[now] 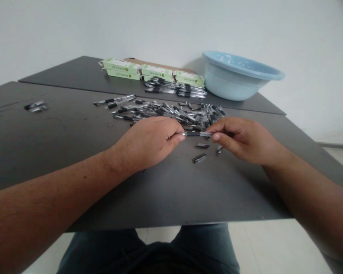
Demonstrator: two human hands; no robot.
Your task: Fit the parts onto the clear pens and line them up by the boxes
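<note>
A clear pen with a black grip (194, 134) is held level between my two hands, above the near side of a heap of pen parts. My left hand (156, 139) pinches its left end, where a silvery tip shows beside the thumb. At the other end, the thumb and fingers of my right hand (240, 139) close on the clear barrel. Whatever lies inside either palm is hidden. Just below the pen, small loose pen caps (200, 158) rest on the dark table. Behind my hands spreads the heap of clear and black pen parts (171, 111).
Stacked pens (174, 88) lie in front of green and white boxes (121, 68) at the back. A light blue basin (237, 78) stands at the back right. A few pen caps (36, 106) sit far left on the dark table (171, 198), whose near edge faces my legs.
</note>
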